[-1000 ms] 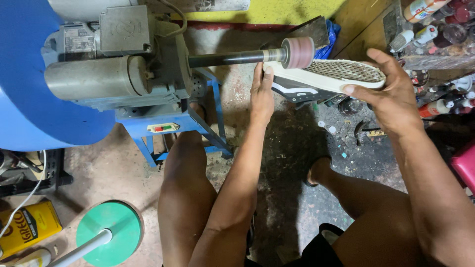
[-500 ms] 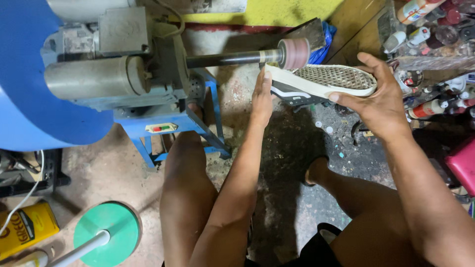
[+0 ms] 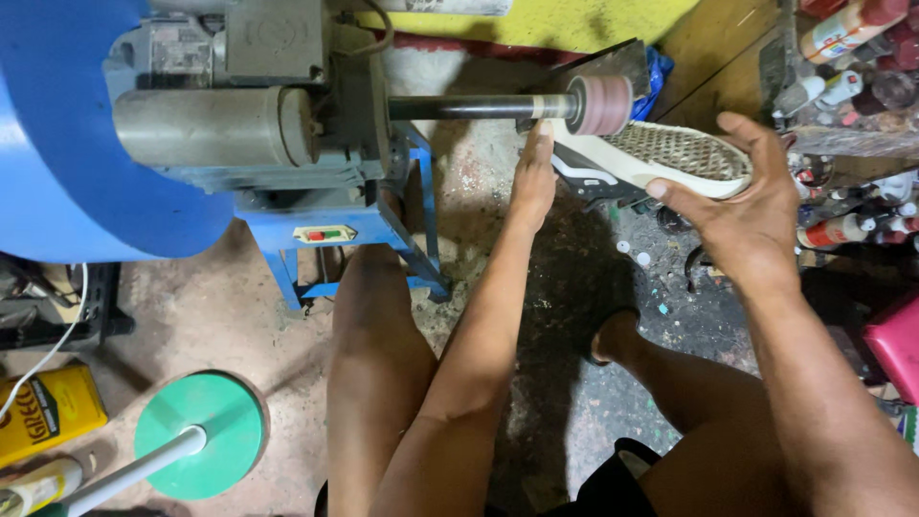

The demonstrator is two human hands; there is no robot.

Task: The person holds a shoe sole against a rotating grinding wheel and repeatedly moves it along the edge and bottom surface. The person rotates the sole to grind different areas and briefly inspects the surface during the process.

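Observation:
A shoe with a cream waffle-patterned sole (image 3: 670, 153) is held sole-up against a pinkish sanding drum (image 3: 601, 104) at the end of a dark shaft (image 3: 459, 107). My left hand (image 3: 531, 182) grips the shoe's near end just under the drum. My right hand (image 3: 742, 211) holds the shoe's other end, fingers wrapped over the sole edge. The shaft comes out of a grey motor (image 3: 215, 124) on a blue stand (image 3: 325, 244). The shoe's upper is mostly hidden below the sole.
A big blue guard (image 3: 86, 163) fills the upper left. Bottles and tubes (image 3: 842, 77) crowd the right edge. A green disc base with a white pole (image 3: 196, 431) and a yellow can (image 3: 48, 412) lie at lower left. My bare legs and a foot (image 3: 613, 335) rest on the dirty floor.
The shoe and both hands have shifted slightly along the drum; the sole's edge now sits closer under the drum. The view has moved a little.

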